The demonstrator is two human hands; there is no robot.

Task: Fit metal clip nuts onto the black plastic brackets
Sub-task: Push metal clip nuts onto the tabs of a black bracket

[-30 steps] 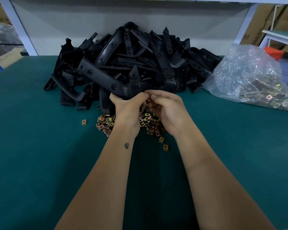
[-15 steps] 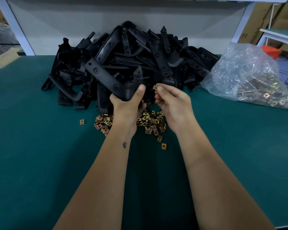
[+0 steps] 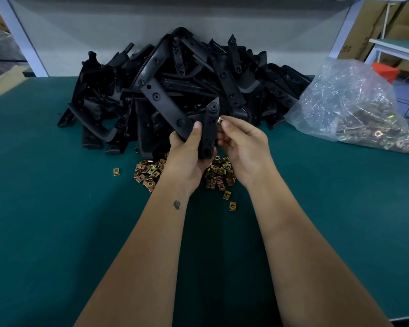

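My left hand (image 3: 187, 156) grips a black plastic bracket (image 3: 165, 107), a V-shaped piece with round holes, lifted above the table. My right hand (image 3: 241, 145) pinches a small metal clip nut (image 3: 219, 120) between thumb and forefinger, right against the bracket's upright arm (image 3: 211, 123). Below both hands lies a loose heap of brass-coloured clip nuts (image 3: 151, 169) on the green table mat, partly hidden by my wrists.
A big pile of black brackets (image 3: 222, 74) fills the back of the green table (image 3: 57, 220) against a grey wall. A clear plastic bag of clip nuts (image 3: 354, 109) lies at the right. Single nuts (image 3: 232, 206) lie scattered nearer me.
Both hands have risen from the nut heap. The left hand lifted and tilted the bracket more upright; the right hand brought a clip nut up to the bracket's arm.
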